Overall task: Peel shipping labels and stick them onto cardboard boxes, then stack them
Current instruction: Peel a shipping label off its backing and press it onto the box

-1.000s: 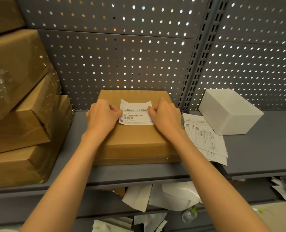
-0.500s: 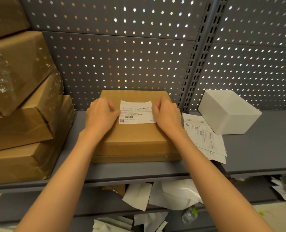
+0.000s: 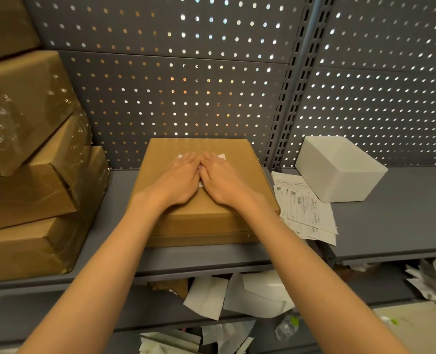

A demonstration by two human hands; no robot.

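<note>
Two bare hands lie flat, side by side, on top of a flat cardboard box (image 3: 201, 200), the fingers straight and close together, gripping nothing. The left hand (image 3: 178, 178) and right hand (image 3: 223, 178) almost meet at the thumbs and cover a white shipping label (image 3: 221, 157); only its far corners peek out past the fingertips, likely because the palms are pressing it down to make it stick. The box sits on a grey metal shelf (image 3: 395, 226) against a perforated back panel (image 3: 186, 98). Left of the fingers rises a leaning stack of wrapped brown boxes (image 3: 33, 175); to their right lie loose label sheets (image 3: 306, 210) and a white box (image 3: 339, 169).
</note>
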